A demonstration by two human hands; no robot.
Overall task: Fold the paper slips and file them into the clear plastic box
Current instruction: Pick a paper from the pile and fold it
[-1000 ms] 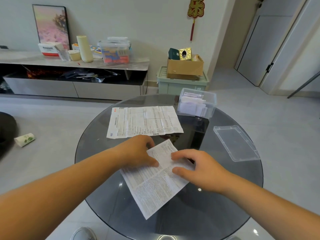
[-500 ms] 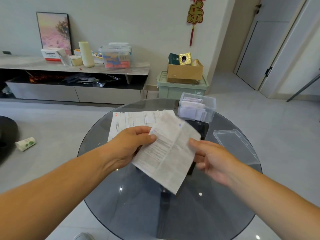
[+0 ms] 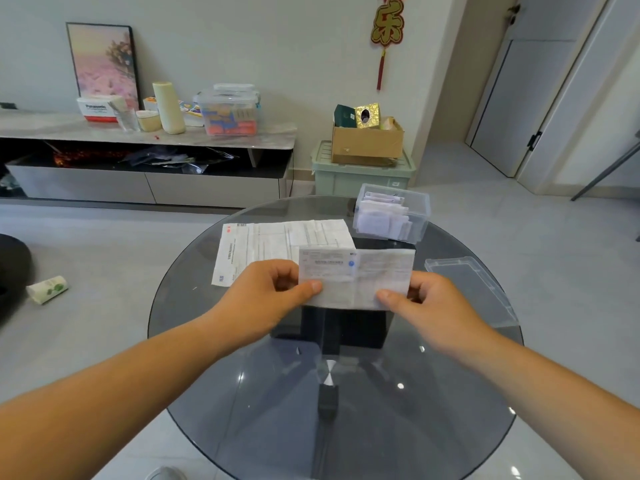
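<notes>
A printed paper slip [image 3: 356, 278], folded into a wide band, hangs in the air above the round glass table [image 3: 242, 393]. My left hand [image 3: 273, 292] pinches its left lower edge and my right hand [image 3: 426, 299] pinches its right lower edge. Behind it a larger unfolded printed sheet [image 3: 270, 244] lies flat on the glass. The clear plastic box [image 3: 420, 216] stands at the table's far right with several folded slips upright inside. Its clear lid [image 3: 471, 289] lies apart on the right of the table.
A dark pedestal [image 3: 343, 330] shows through the glass. Beyond the table stand a green crate [image 3: 360, 178] with a cardboard box on top and a low cabinet [image 3: 145, 133] carrying containers. A green-and-white roll [image 3: 48, 289] lies on the floor at left.
The slip lay flat on the glass under both hands, was lifted off the table, and is now held level between both hands as a folded band.
</notes>
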